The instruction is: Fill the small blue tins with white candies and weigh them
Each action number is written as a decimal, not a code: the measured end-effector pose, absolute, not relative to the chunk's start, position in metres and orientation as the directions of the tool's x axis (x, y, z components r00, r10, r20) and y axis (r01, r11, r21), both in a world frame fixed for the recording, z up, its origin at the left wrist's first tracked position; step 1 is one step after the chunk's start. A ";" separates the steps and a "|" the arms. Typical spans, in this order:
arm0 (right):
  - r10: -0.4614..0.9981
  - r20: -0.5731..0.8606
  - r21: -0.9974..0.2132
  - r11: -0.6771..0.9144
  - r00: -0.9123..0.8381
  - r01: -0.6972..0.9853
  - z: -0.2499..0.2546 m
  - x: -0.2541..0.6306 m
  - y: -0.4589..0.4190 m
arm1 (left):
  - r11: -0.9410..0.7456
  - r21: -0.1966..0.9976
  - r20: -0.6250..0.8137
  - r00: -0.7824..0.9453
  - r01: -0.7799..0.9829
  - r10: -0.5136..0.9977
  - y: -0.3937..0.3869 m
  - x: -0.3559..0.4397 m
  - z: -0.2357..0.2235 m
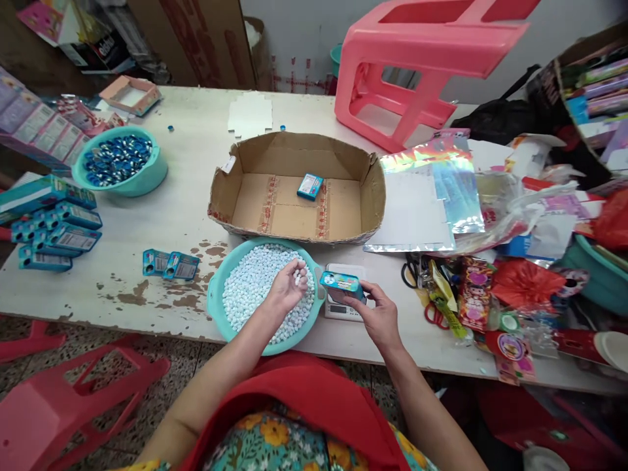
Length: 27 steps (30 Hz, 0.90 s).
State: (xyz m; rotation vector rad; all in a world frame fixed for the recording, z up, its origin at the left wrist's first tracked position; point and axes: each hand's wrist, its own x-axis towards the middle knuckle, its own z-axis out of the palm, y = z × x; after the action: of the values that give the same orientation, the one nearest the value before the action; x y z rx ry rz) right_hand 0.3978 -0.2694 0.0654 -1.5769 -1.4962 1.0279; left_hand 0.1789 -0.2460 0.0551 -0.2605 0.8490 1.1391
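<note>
My left hand (287, 288) is palm up above a turquoise basin (212, 297) filled with small white candies (250, 288). Its curled fingers hold a few of these candies. In my right hand (380, 317) is a small blue box (341, 282), gripped at its right end between thumb and fingers. The box is just right of the basin, over a white digital scale (333, 314) that it partly covers. Whether box and scale touch I cannot tell. Two similar blue boxes (180, 266) lie left of the basin.
Behind the basin stands an open cardboard box (299, 226) with one blue box (310, 186) inside. Another basin (142, 186) of blue wrapped pieces and stacked blue boxes (69, 239) are at left. Scissors (409, 271), packets and holographic sheets (417, 216) crowd the right, below a pink stool (392, 46).
</note>
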 end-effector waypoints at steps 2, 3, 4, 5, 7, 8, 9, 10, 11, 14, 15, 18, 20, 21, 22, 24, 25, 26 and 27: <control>0.989 -0.113 -0.922 -0.140 0.094 0.361 0.046 0.415 -0.272 | 0.449 0.257 -0.718 0.142 -0.856 0.682 -0.247 0.174 0.054; 0.985 -0.119 -0.929 -0.154 0.121 0.336 0.036 0.423 -0.272 | 0.447 0.282 -0.728 0.114 -0.849 0.676 -0.248 0.170 0.054; 0.984 -0.115 -0.935 -0.154 0.139 0.318 0.025 0.429 -0.271 | 0.441 0.311 -0.739 0.077 -0.842 0.669 -0.248 0.167 0.052; 0.983 -0.106 -0.940 -0.149 0.151 0.308 0.014 0.434 -0.270 | 0.432 0.342 -0.750 0.035 -0.835 0.661 -0.249 0.164 0.051; 0.981 -0.100 -0.946 -0.146 0.169 0.289 -0.004 0.439 -0.268 | 0.421 0.399 -0.766 -0.043 -0.815 0.642 -0.252 0.158 0.048; 0.979 -0.101 -0.948 -0.148 0.176 0.282 -0.011 0.440 -0.268 | 0.423 0.421 -0.770 -0.069 -0.802 0.635 -0.254 0.156 0.047; 0.978 -0.105 -0.949 -0.153 0.181 0.277 -0.016 0.440 -0.268 | 0.430 0.440 -0.772 -0.087 -0.788 0.630 -0.256 0.154 0.045; 0.977 -0.112 -0.949 -0.159 0.181 0.272 -0.020 0.440 -0.268 | 0.441 0.458 -0.773 -0.101 -0.772 0.626 -0.259 0.153 0.044; 0.977 -0.121 -0.949 -0.165 0.177 0.267 -0.022 0.440 -0.270 | 0.455 0.475 -0.775 -0.112 -0.753 0.622 -0.261 0.151 0.043; 0.976 -0.143 -0.946 -0.184 0.167 0.267 -0.021 0.448 -0.278 | 0.500 0.539 -0.769 -0.155 -0.677 0.620 -0.269 0.148 0.040; 0.973 -0.151 -0.943 -0.194 0.173 0.270 -0.020 0.454 -0.281 | 0.512 0.570 -0.761 -0.178 -0.642 0.624 -0.271 0.147 0.038; 0.956 -0.182 -0.930 -0.243 0.229 0.277 -0.017 0.481 -0.293 | 0.525 0.697 -0.697 -0.289 -0.489 0.656 -0.277 0.143 0.033; 0.935 -0.201 -0.919 -0.283 0.291 0.275 -0.019 0.501 -0.300 | 0.515 0.789 -0.613 -0.375 -0.335 0.696 -0.280 0.141 0.032; 0.922 -0.208 -0.914 -0.302 0.326 0.272 -0.021 0.511 -0.303 | 0.506 0.826 -0.563 -0.403 -0.248 0.721 -0.281 0.140 0.032; 0.909 -0.214 -0.909 -0.319 0.359 0.267 -0.024 0.519 -0.306 | 0.497 0.852 -0.516 -0.417 -0.162 0.749 -0.281 0.139 0.033; 0.883 -0.225 -0.903 -0.347 0.411 0.252 -0.030 0.531 -0.311 | 0.473 0.881 -0.437 -0.407 -0.012 0.802 -0.280 0.139 0.037; 0.872 -0.232 -0.901 -0.359 0.431 0.242 -0.033 0.534 -0.314 | 0.457 0.888 -0.404 -0.393 0.047 0.826 -0.278 0.140 0.040; 0.862 -0.239 -0.900 -0.369 0.447 0.231 -0.035 0.536 -0.316 | 0.439 0.893 -0.375 -0.377 0.096 0.847 -0.275 0.142 0.043; 0.853 -0.246 -0.899 -0.378 0.460 0.220 -0.037 0.536 -0.319 | 0.418 0.898 -0.349 -0.358 0.134 0.866 -0.272 0.145 0.046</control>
State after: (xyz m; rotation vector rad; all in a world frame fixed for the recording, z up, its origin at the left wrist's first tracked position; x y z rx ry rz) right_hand 0.5362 -0.3186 -0.0374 -1.8557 -0.9050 0.9325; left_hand 0.1454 -0.2716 0.0458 0.8672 1.7701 1.0171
